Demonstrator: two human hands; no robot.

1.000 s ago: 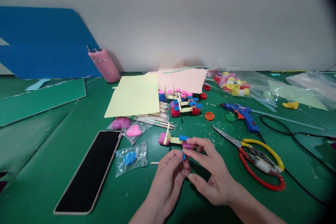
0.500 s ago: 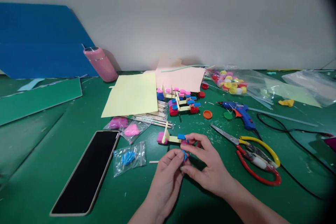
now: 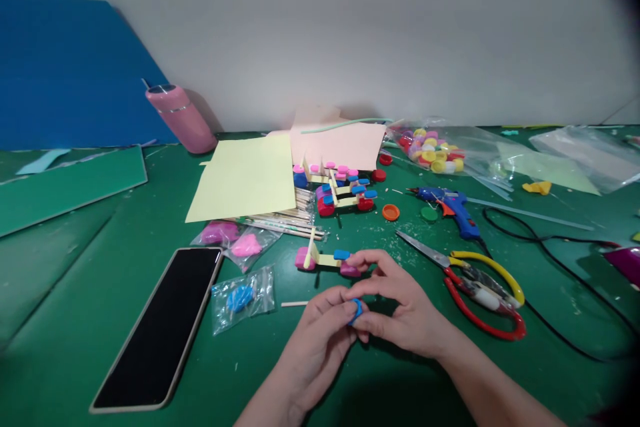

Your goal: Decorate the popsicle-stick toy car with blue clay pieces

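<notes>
A small lump of blue modelling clay (image 3: 356, 311) is pinched between the fingertips of my left hand (image 3: 325, 327) and my right hand (image 3: 400, 307), low over the table. Just beyond them stands a little craft vehicle of wooden sticks (image 3: 327, 259) with pink caps as wheels and a blue piece on top. My right fingers partly cover its right end. To the left lies a clear zip bag (image 3: 265, 287) with more blue clay (image 3: 240, 297). A short pale stick (image 3: 294, 303) rests beside my left hand.
Two similar vehicles (image 3: 345, 197) stand farther back. Scissors (image 3: 480, 287) and a blue glue gun (image 3: 447, 207) with its black cable lie right. A phone (image 3: 160, 327), yellow paper (image 3: 245, 177) and a pink tumbler (image 3: 183, 119) are left; a bag of bottle caps (image 3: 433, 150) lies behind.
My right thumb and fingers have closed in on the blue clay, and more of it shows between my hands. The whole view has shifted slightly.
</notes>
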